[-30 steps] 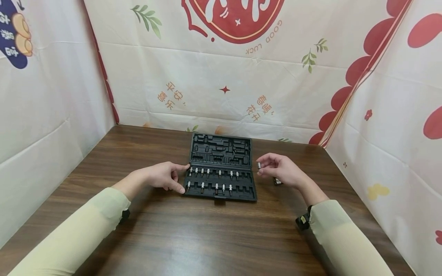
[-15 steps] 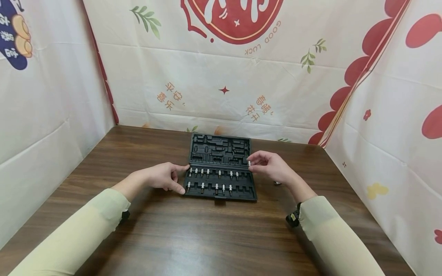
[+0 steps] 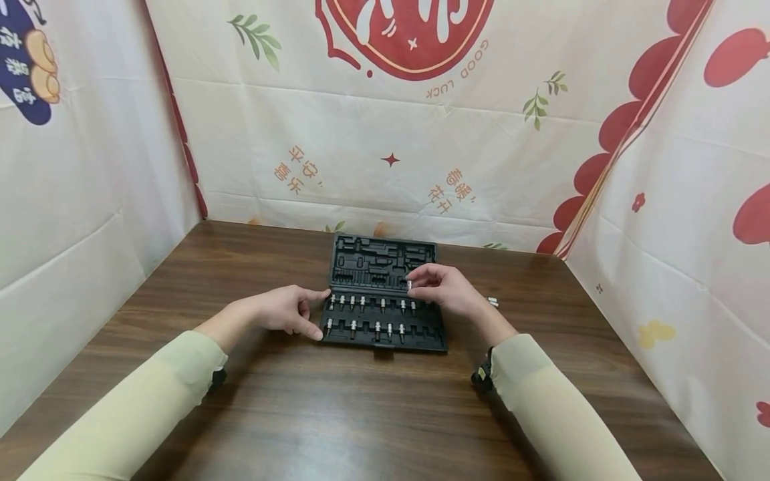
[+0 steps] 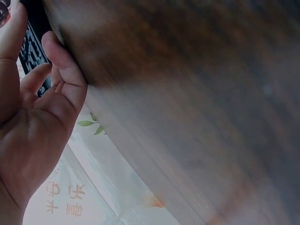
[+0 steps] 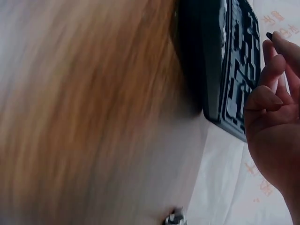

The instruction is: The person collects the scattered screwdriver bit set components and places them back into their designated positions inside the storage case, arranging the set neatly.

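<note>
In the head view, a black bit-socket case (image 3: 385,344) lies unfolded on the table, with two rows of silver bit sockets in its near half. My right hand (image 3: 448,290) pinches one bit socket (image 3: 410,284) between thumb and fingers, over the right part of the case near the hinge. Its dark tip (image 5: 269,35) pokes past the fingertips in the right wrist view. My left hand (image 3: 283,310) rests at the case's left edge, index finger near the hinge corner, thumb at the front corner. In the left wrist view, the left hand (image 4: 42,108) has its other fingers bent.
Loose silver sockets (image 3: 492,301) lie on the brown wooden table (image 3: 337,414), right of the case and partly behind my right hand. Printed white cloth (image 3: 361,120) hangs behind the table and along both sides.
My right hand has carried the bit socket leftward, from beside the case to above its right part. The loose sockets behind that hand show differently. The left hand stays put.
</note>
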`<state>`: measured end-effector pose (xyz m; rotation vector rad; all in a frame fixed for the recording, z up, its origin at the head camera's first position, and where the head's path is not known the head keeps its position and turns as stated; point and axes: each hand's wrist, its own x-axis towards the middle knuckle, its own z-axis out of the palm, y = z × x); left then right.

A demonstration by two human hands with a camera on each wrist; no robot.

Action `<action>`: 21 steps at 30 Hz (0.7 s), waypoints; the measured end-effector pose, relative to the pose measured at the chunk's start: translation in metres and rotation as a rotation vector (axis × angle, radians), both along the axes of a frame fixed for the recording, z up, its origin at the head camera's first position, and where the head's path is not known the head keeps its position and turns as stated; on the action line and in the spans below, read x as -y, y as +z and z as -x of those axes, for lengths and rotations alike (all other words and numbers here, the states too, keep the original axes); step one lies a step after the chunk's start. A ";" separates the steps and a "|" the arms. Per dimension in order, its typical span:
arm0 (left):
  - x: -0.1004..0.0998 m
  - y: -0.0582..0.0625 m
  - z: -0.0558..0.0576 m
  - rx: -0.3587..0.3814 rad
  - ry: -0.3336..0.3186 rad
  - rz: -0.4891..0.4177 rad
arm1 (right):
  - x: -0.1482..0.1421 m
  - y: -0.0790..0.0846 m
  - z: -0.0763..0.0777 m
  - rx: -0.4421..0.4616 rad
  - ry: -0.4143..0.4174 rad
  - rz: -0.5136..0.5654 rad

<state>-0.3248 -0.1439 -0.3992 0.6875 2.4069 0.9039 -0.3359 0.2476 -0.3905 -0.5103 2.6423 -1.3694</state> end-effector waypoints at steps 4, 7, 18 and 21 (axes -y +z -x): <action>0.000 0.000 0.000 -0.001 0.004 0.003 | 0.011 -0.003 0.001 0.000 0.020 0.010; 0.000 0.000 0.000 -0.004 0.005 0.003 | 0.019 -0.006 0.002 -0.004 0.032 0.011; 0.001 0.001 -0.001 0.001 -0.001 0.004 | 0.041 -0.009 0.004 -0.007 0.060 0.017; 0.001 0.000 -0.001 0.001 -0.001 0.003 | 0.044 -0.008 0.004 0.000 0.052 0.000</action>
